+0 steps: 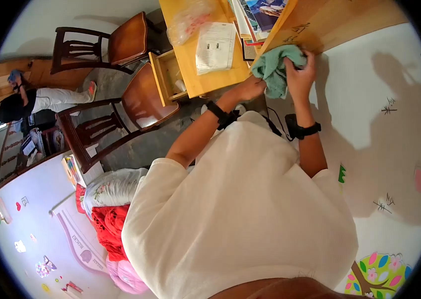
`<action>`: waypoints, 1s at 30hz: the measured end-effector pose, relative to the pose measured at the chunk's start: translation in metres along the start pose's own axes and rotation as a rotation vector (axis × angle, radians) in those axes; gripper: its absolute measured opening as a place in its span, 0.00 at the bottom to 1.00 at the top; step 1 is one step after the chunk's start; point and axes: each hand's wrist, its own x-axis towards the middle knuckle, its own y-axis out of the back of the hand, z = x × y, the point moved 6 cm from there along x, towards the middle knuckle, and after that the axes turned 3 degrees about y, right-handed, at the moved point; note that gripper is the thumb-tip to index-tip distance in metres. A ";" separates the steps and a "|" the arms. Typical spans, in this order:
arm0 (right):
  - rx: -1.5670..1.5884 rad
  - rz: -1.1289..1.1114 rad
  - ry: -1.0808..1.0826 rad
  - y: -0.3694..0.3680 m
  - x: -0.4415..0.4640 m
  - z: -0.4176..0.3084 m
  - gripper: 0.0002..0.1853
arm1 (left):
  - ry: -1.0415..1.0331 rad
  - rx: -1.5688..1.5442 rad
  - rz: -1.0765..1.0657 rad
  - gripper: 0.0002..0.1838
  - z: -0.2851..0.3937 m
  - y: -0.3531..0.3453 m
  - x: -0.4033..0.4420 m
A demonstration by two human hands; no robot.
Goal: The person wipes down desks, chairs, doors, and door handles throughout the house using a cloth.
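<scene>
A crumpled green cloth point(273, 65) is bunched between my two hands, against the end edge of the wooden shelf panel point(315, 25). My right hand point(302, 74) is closed on the cloth's right side, with the thumb on top and some fingers behind the fabric. At the lower left of the cloth, my left hand point(251, 88) has its fingers closed on the cloth's edge, partly hidden by it. Both wrists wear black bands.
Left of my hands stands a yellow desk point(190, 65) with printed papers point(216, 47), a plastic bag point(185, 25) and an open drawer point(170, 77). Books point(265, 17) stand by the panel. Wooden chairs point(140, 94) are at left; another person point(21, 102) is farther off. A white wall point(360, 119) rises at right.
</scene>
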 end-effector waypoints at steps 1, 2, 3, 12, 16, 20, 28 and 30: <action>-0.009 0.026 0.028 0.007 0.006 -0.008 0.24 | -0.007 0.046 -0.029 0.16 0.008 0.002 0.001; -0.002 0.019 0.024 0.009 0.014 -0.016 0.24 | 0.002 0.049 -0.023 0.16 0.014 0.007 0.001; 0.161 0.104 0.058 0.015 0.023 -0.030 0.26 | 0.131 -0.024 -0.084 0.18 0.028 0.011 0.003; 0.097 0.011 0.083 -0.004 0.005 0.023 0.28 | -0.191 0.173 0.115 0.15 -0.035 -0.016 0.018; -0.064 -0.129 -0.001 -0.013 -0.006 0.053 0.25 | -0.163 0.733 -0.117 0.16 -0.093 -0.039 0.012; 0.250 -0.159 -0.228 -0.006 -0.004 0.048 0.24 | 0.064 0.264 -0.114 0.14 -0.038 -0.009 0.002; -0.150 -0.365 -0.247 -0.039 -0.032 0.054 0.34 | 0.335 0.009 -0.104 0.22 -0.069 -0.015 -0.015; -0.162 -0.382 -0.252 -0.041 -0.043 0.075 0.36 | 0.356 0.064 -0.123 0.22 -0.065 -0.016 -0.015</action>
